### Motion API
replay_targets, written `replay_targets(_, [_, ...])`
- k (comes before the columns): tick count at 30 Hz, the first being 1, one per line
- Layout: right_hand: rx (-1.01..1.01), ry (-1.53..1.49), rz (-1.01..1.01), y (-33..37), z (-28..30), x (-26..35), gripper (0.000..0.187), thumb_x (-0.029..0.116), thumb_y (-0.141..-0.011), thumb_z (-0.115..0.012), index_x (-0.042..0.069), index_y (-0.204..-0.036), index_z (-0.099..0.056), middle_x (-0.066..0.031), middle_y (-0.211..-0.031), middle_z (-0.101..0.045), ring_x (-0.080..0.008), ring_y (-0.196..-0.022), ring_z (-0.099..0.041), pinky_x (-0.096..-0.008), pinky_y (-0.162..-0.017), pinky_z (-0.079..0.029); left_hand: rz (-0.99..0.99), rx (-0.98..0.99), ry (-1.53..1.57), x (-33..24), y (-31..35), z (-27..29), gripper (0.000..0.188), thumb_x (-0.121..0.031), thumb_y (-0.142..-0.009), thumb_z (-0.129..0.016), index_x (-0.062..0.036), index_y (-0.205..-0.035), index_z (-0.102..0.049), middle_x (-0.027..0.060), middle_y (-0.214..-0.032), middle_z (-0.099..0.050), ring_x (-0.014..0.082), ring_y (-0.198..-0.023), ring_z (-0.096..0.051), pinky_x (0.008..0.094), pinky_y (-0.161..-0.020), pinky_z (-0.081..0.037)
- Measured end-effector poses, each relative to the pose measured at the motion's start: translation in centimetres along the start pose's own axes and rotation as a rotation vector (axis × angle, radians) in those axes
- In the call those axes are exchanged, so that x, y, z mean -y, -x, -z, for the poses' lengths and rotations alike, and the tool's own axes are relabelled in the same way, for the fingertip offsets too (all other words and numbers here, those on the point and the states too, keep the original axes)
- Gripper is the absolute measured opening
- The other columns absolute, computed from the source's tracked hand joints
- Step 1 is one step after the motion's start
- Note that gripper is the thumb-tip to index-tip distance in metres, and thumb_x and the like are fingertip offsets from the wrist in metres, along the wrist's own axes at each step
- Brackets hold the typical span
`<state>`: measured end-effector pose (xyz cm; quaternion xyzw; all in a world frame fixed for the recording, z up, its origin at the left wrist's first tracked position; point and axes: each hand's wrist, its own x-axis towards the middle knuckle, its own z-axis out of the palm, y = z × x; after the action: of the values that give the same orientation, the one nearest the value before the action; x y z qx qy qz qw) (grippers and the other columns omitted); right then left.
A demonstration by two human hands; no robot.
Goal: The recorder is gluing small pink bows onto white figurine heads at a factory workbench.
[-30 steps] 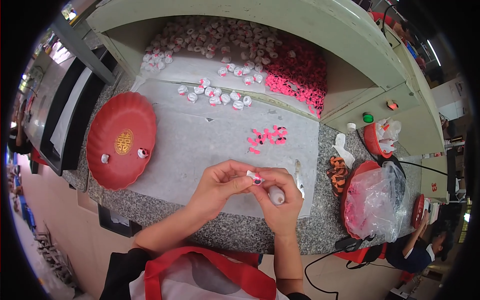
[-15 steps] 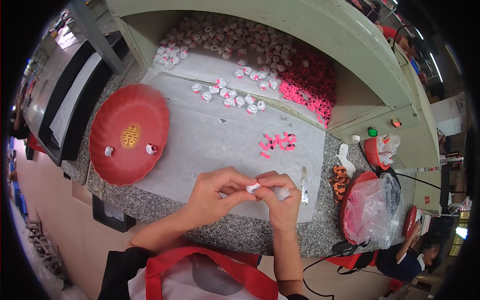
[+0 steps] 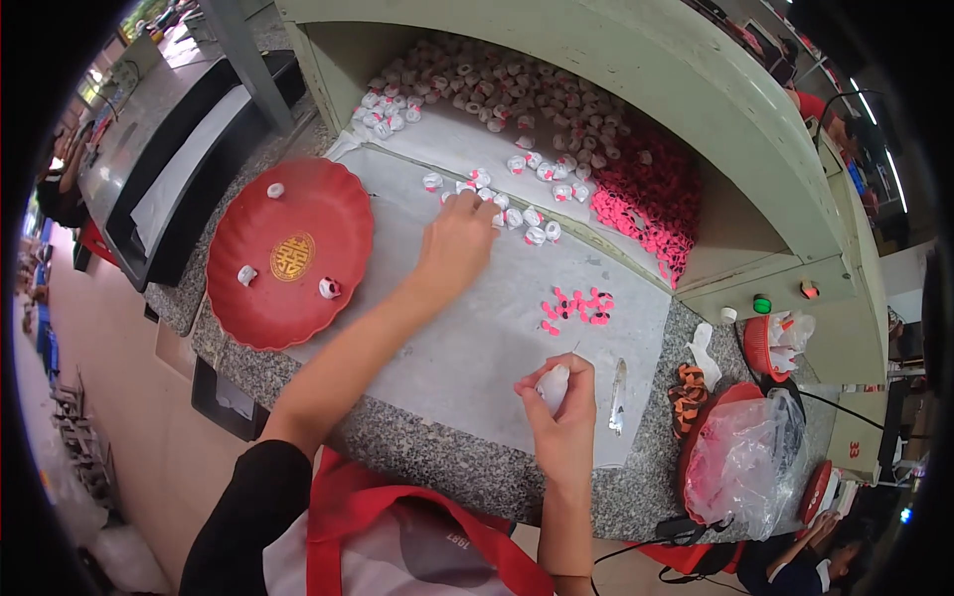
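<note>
My left hand (image 3: 459,238) reaches across the white work sheet (image 3: 437,368). Its bent fingers come together among the loose row of small round white pieces with pink parts (image 3: 535,235); whatever lies between the fingertips is hidden. Nearer the front edge, my right hand (image 3: 568,407) wraps round a small white squeeze bottle (image 3: 553,387) with a thin needle tip pointing up and away. Beyond that hand lies a cluster of small pink and black bits (image 3: 578,306). To the left, a red scalloped plate (image 3: 298,333) holds three white pieces, one being at its far rim (image 3: 275,191).
A green shelf unit (image 3: 686,60) spans the back, with heaped white pieces (image 3: 517,84) and pink bits (image 3: 646,219) inside. Metal tweezers (image 3: 618,397) lie right of my right hand. Farther right are a patterned scrunchie (image 3: 688,399), clear plastic bag (image 3: 750,447) and red basket (image 3: 760,343).
My hands have parted: the left has gone from the right hand to the far row of pieces. A third white piece now sits on the plate. The whole view has shifted slightly.
</note>
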<state>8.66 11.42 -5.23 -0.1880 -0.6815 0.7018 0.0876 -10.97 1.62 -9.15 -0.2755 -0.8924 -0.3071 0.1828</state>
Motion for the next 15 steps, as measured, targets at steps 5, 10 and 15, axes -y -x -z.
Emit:
replay_targets(5, [-0.111, -0.212, 0.038, 0.8, 2.0, 0.7, 0.030, -0.009, -0.073, -0.053, 0.000, -0.100, -0.043, -0.0124, -0.093, -0.054, -0.0178, -0.080, -0.057, -0.0308, -0.071, -0.050, -0.040, 0.092, -0.008, -0.3, -0.1, -1.1, 0.016, -0.003, -0.069, -0.059, -0.0030, -0.084, -0.053, 0.0109, -0.085, -0.053, 0.0282, -0.079, -0.055, 0.0382, -0.064, -0.046])
replay_targets(10, [-0.151, -0.265, 0.075, 0.8, 1.7, 2.5, 0.032, -0.003, -0.074, -0.056, -0.002, -0.104, -0.044, -0.0165, -0.094, -0.057, -0.0181, -0.074, -0.059, -0.0282, -0.064, -0.050, -0.143, 0.106, 0.123, -1.0, 1.3, -0.1, 0.014, -0.003, -0.070, -0.057, -0.0025, -0.081, -0.049, 0.0126, -0.082, -0.053, 0.0280, -0.075, -0.056, 0.0390, -0.060, -0.046])
replay_targets(15, [-0.282, -0.228, 0.118, 1.9, 2.2, 3.3, 0.033, 0.005, -0.075, -0.056, -0.002, -0.105, -0.045, -0.0133, -0.087, -0.058, -0.0134, -0.061, -0.056, -0.0234, -0.054, -0.047, 0.650, 0.599, 1.469, -3.4, 3.4, 3.3, 0.031, -0.003, -0.076, -0.059, -0.0020, -0.106, -0.053, 0.0055, -0.088, -0.058, 0.0163, -0.079, -0.059, 0.0284, -0.063, -0.047])
